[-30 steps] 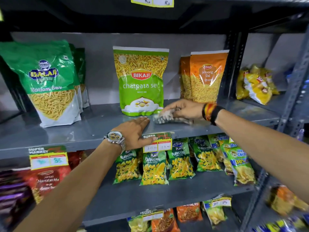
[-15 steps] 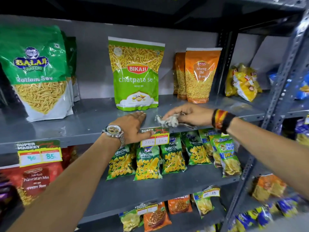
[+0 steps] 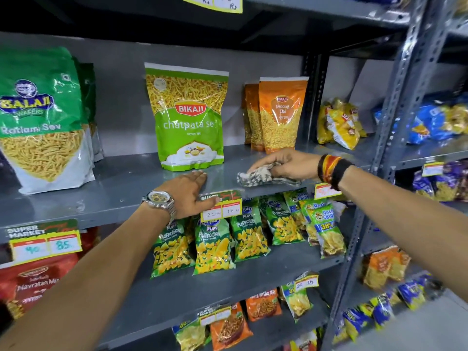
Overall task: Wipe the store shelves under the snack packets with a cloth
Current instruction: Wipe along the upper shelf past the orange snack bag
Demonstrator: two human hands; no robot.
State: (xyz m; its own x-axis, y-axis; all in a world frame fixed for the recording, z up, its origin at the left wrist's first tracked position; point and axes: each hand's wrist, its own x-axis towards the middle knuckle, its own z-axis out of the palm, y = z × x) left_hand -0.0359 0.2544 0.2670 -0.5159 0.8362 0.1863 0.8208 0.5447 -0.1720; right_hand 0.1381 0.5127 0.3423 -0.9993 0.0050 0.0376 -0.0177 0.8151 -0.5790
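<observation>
A grey metal shelf [image 3: 121, 188] carries standing snack packets. My right hand [image 3: 286, 164] presses a crumpled grey-white cloth [image 3: 258, 176] onto the shelf near its front edge, in front of the orange Moong Dal packets [image 3: 281, 115]. My left hand [image 3: 188, 192] lies flat, palm down, on the shelf's front edge, just in front of the green Bikaji chatpata sev packet [image 3: 188, 117]. It holds nothing, and its thumb rests by a price tag [image 3: 221, 206]. A big Balaji Ratlami Sev packet [image 3: 41, 120] stands at the far left.
Green Puffcorn packets [image 3: 212, 247] hang on the shelf below, with more small packets lower down. A perforated grey upright [image 3: 395, 117] divides this rack from the right one, which holds yellow packets [image 3: 339, 122] and blue packets. A dark shelf sits overhead.
My right hand with the cloth has slid a little along the shelf's front, still in front of the Moong Dal packets. My left hand stays flat in the same spot. The camera has shifted.
</observation>
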